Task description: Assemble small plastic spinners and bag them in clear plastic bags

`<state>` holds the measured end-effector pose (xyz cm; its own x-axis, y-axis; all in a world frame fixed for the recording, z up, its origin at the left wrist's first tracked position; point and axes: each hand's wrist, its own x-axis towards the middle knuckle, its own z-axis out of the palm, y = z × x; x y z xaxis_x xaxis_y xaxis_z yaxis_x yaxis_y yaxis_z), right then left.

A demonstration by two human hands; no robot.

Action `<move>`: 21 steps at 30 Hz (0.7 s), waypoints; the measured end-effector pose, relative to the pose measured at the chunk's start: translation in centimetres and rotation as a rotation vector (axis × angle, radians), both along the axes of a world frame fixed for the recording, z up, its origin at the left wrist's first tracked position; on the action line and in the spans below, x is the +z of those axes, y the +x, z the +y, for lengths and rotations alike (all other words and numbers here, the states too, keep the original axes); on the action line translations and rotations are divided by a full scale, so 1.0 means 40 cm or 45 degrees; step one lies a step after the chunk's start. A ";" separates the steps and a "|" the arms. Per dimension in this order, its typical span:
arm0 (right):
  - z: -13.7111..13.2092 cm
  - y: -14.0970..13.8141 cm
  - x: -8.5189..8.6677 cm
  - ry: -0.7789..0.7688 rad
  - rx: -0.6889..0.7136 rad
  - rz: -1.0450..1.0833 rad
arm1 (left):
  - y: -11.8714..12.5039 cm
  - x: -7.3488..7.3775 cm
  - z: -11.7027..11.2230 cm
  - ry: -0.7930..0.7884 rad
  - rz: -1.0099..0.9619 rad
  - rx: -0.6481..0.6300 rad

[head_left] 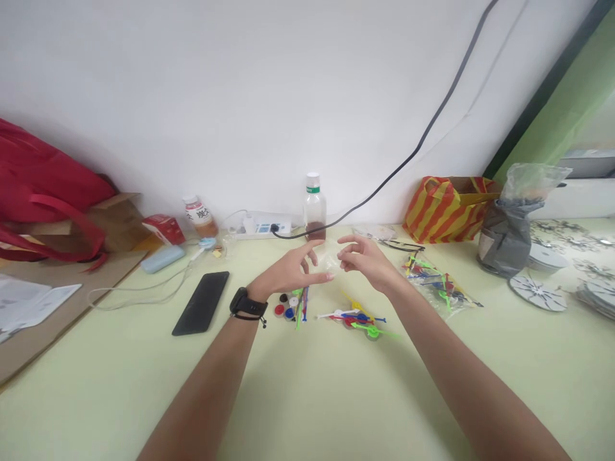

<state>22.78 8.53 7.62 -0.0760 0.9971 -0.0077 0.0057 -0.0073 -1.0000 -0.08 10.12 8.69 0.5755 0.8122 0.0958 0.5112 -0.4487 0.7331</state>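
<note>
At frame centre your left hand (pixel 288 274) and right hand (pixel 366 257) both pinch a clear bag (pixel 331 261) above coloured sticks (pixel 355 315).

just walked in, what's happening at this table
A person holds both hands above a table, left hand and right hand close together, fingertips nearly meeting around what may be a clear bag, too faint to tell. Below them lie coloured sticks and small caps. A phone lies to the left.
</note>
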 end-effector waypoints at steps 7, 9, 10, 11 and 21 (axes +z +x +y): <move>-0.020 0.049 0.071 0.466 0.029 -0.126 | 0.012 -0.007 -0.002 -0.551 -0.234 -0.313; -0.038 0.061 0.100 0.569 0.050 -0.192 | 0.024 -0.012 -0.006 -0.490 -0.181 -0.398; -0.047 0.067 0.114 0.624 0.067 -0.232 | 0.032 -0.014 -0.008 -0.438 -0.166 -0.420; -0.056 0.071 0.126 0.689 0.078 -0.267 | 0.040 -0.016 -0.010 -0.386 -0.171 -0.431; -0.098 0.043 0.161 0.879 -0.033 -0.661 | 0.068 -0.014 -0.022 -0.189 -0.353 -0.280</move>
<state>24.48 4.60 14.07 -0.2080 0.7928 0.5728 0.4715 0.5944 -0.6514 2.65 9.24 8.14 0.7066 0.6887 0.1628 0.1879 -0.4043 0.8951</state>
